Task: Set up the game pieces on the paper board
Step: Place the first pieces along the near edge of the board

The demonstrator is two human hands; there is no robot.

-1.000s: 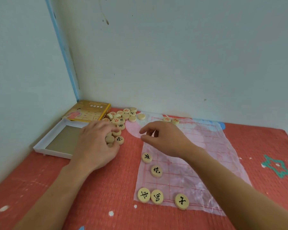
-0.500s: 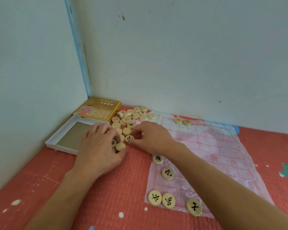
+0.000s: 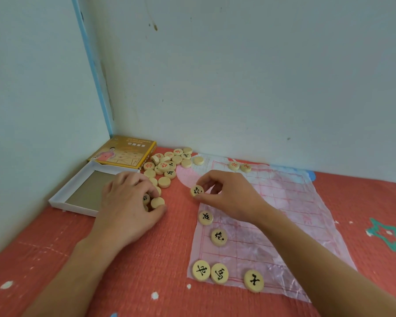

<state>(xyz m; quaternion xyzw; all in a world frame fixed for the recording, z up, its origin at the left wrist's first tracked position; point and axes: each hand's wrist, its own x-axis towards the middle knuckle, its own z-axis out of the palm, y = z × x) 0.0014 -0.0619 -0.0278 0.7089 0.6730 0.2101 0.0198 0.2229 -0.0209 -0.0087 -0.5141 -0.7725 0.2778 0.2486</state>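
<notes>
Right hand: the right hand (image 3: 229, 195) has its fingers curled, thumb and fingertips pinching a black-marked piece (image 3: 197, 190) at the left edge of the paper board (image 3: 284, 202).
Right arm: a bare forearm reaches in from the lower right, lying diagonally over the board.
Left hand: the left hand (image 3: 128, 202) lies palm down, fingers and thumb curled round a blank piece (image 3: 157, 202) at the near end of the loose pile (image 3: 169, 161).
Board: a thin pink grid sheet lying flat on a red mat (image 3: 146, 259).
Placed pieces: five black-marked discs (image 3: 218, 237) sit along the near left side and two red-marked discs (image 3: 234, 166) at the far edge.
Corner: a white tray (image 3: 73, 179) and a yellow lid (image 3: 124, 152).
</notes>
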